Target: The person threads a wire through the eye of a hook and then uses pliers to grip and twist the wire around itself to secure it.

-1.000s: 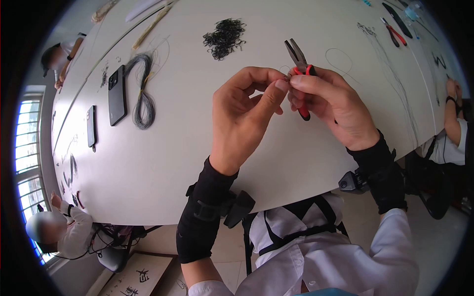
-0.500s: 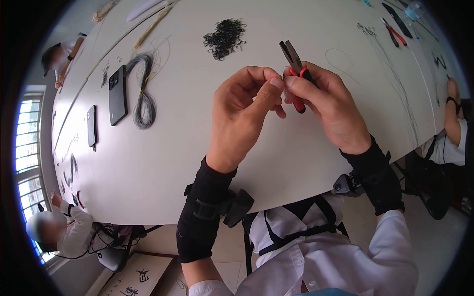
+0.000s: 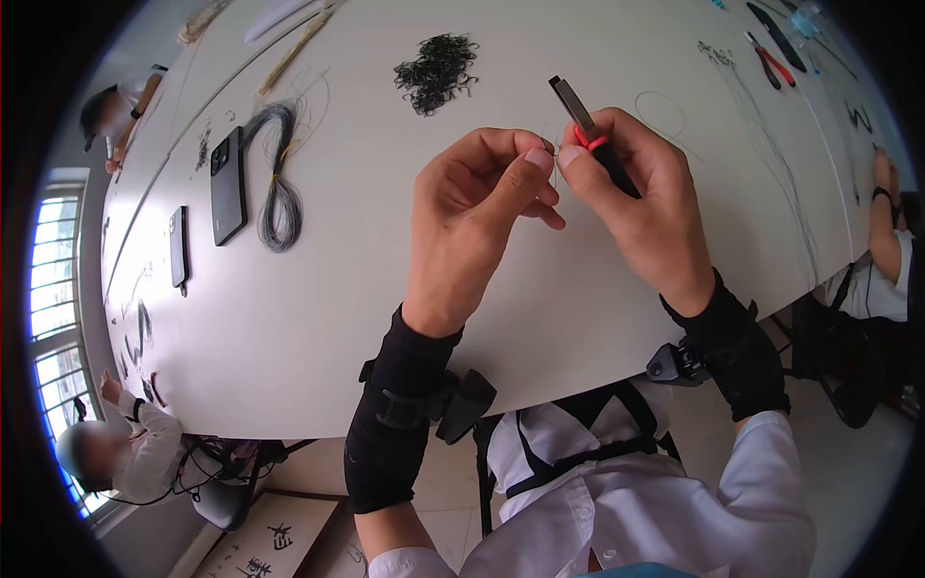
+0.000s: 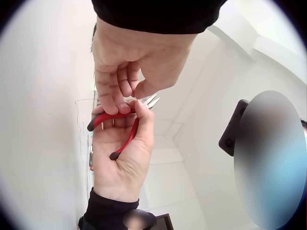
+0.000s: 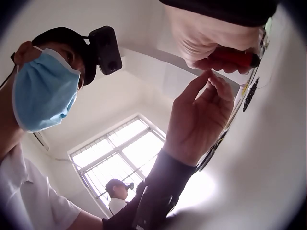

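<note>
Far left on table (image 3: 318,289): two phones (image 3: 227,186), then grey wire bundle (image 3: 279,183), floppy, tied at the middle. Further along, pile of small black rings (image 3: 438,69), loose and light. Centre, raised above table: left hand (image 3: 477,217) pinching something tiny between thumb and forefinger, fingers curled; item too small to identify, probably a thin wire piece or ring. Likely near weightless, springy, easy to drop or kink, so best gripped right at the tip with fingertip pads, close to where the tool bites. Just beside it, fingertips almost meeting: right hand (image 3: 641,197) wrapped around pliers (image 3: 588,130), red handles in palm, nose closed and pointing up and away. Pliers rigid, rubber grips non-slip; handles the sensible hold, as now. Left wrist view confirms handles (image 4: 117,129) against the right palm. Right of hands: thin wire loops (image 3: 665,116) flat on table, more pliers (image 3: 768,64) at far right.
</note>
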`<state>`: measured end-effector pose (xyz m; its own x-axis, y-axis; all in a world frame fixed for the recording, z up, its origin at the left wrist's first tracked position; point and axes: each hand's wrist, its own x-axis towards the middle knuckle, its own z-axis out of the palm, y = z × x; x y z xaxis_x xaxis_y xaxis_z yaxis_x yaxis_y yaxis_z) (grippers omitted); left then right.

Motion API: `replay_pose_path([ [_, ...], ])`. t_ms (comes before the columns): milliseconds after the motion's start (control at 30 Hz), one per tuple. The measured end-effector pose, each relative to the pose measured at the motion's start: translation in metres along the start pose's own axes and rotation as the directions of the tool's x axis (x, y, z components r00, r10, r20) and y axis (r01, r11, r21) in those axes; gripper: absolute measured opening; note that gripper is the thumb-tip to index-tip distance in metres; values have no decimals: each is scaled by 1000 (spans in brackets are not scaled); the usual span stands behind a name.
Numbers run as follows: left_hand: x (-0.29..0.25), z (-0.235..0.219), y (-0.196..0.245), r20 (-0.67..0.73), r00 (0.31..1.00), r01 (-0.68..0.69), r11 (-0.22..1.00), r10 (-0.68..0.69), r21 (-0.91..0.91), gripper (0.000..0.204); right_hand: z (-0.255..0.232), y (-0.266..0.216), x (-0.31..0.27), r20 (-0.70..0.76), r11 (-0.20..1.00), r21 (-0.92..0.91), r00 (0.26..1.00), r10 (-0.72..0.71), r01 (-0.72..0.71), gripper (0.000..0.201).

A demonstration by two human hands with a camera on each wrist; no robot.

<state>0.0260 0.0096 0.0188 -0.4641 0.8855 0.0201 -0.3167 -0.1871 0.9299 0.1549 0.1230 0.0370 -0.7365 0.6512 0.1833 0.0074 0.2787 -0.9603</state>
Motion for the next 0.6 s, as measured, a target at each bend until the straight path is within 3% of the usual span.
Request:
replay_pose_path([
  [267,-1,0,1,19,999,40,996,-38,-81,13,2,4,-2,-42,975,-175,988,-145,136,14],
  [467,1,-4,-1,82,995,78,984,-66,-162,13,7,7,-5,-66,994,-64,993,-98,94,17],
  [600,1,-3,-1,81,994,89,979,-75,-184,12,6,4,-4,-53,995,-85,997,-54,49,16],
])
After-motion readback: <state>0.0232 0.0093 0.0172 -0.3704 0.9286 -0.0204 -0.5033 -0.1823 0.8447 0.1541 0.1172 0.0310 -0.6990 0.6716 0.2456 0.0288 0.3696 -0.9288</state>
